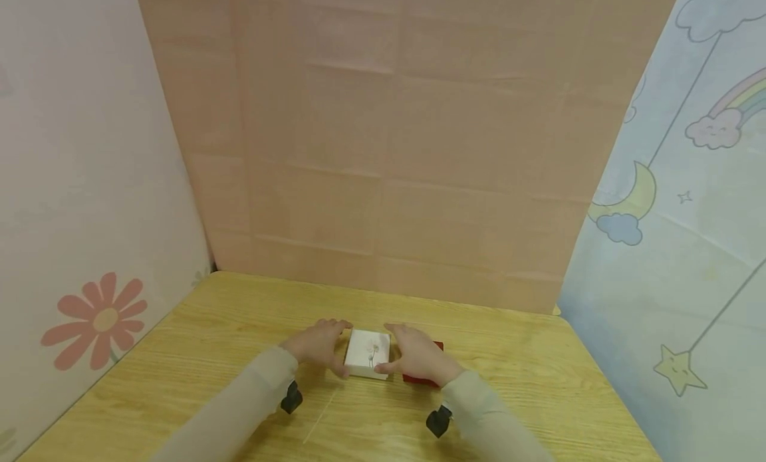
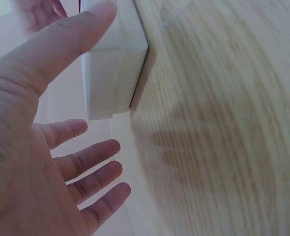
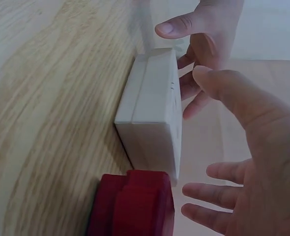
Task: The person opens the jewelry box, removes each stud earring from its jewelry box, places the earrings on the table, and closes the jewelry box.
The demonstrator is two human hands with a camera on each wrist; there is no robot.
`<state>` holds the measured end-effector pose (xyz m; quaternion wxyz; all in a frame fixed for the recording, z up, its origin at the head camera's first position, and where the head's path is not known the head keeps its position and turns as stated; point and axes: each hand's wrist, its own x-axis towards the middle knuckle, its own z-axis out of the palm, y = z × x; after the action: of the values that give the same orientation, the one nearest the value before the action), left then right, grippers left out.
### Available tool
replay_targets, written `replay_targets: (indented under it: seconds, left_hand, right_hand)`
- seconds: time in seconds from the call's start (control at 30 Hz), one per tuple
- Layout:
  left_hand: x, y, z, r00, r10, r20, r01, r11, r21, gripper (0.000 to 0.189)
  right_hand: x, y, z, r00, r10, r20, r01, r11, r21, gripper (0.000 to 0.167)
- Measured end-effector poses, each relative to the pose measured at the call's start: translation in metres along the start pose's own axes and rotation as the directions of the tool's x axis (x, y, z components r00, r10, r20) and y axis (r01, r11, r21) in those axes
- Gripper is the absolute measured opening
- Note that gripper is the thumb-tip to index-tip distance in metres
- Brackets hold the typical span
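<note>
A small white lidded box [image 1: 366, 350] with a flower drawing on its top lies on the table. My left hand [image 1: 317, 346] is at its left side, thumb and fingers spread apart; in the left wrist view the fingers [image 2: 93, 160] are straight and hold nothing. My right hand [image 1: 419, 354] is at the box's right side, partly over a dark red box [image 3: 135, 204]. Its thumb [image 3: 228, 88] and fingers are spread, with nothing gripped. Whether either thumb touches the white box [image 3: 147, 98] I cannot tell. The right hand hides much of the red box in the head view.
The wooden table [image 1: 239, 316] runs back to a pinkish-brown cloth [image 1: 389, 149]. Patterned sheets [image 1: 688, 262] hang along the right and left sides. A dark wrist camera [image 1: 291, 397] sits under the left wrist, another [image 1: 439, 421] under the right.
</note>
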<state>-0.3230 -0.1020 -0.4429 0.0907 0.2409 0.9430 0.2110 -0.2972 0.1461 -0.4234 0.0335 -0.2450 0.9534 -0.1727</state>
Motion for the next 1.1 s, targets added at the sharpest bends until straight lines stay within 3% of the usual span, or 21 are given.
replay_targets:
  seconds: [0.57, 1.1]
  left_hand:
    - [0.0, 0.003, 0.003, 0.998, 0.069, -0.006, -0.069, 0.997, -0.042, 0.106]
    - [0.008, -0.001, 0.013, 1.0, 0.028, 0.012, -0.027, 0.995, -0.093, 0.114]
  right_hand:
    - [0.007, -0.004, 0.006, 1.0, -0.019, 0.005, 0.019, 0.992, -0.128, 0.093]
    - [0.009, -0.004, 0.01, 1.0, -0.02, -0.002, 0.019, 0.981, -0.192, 0.09]
